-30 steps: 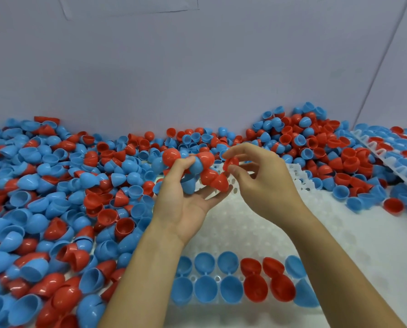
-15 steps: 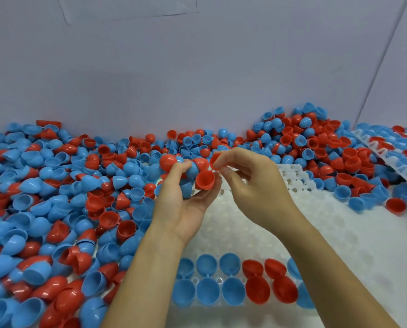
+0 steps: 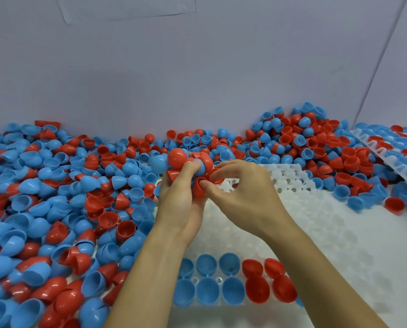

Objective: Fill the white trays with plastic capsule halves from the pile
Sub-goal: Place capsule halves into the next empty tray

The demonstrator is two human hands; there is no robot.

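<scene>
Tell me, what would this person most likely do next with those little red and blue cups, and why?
Probably the right hand pulls one red half free of the bunch that the left hand holds, then sets it in an empty pocket of the white tray. Its thumb and fingers already pinch that half, and only the tray's near rows hold halves, blue then red.

glossy plastic capsule halves (image 3: 55,176), matt white tray (image 3: 316,233)

Both hands (image 3: 212,192) raised — fingers curled.
</scene>
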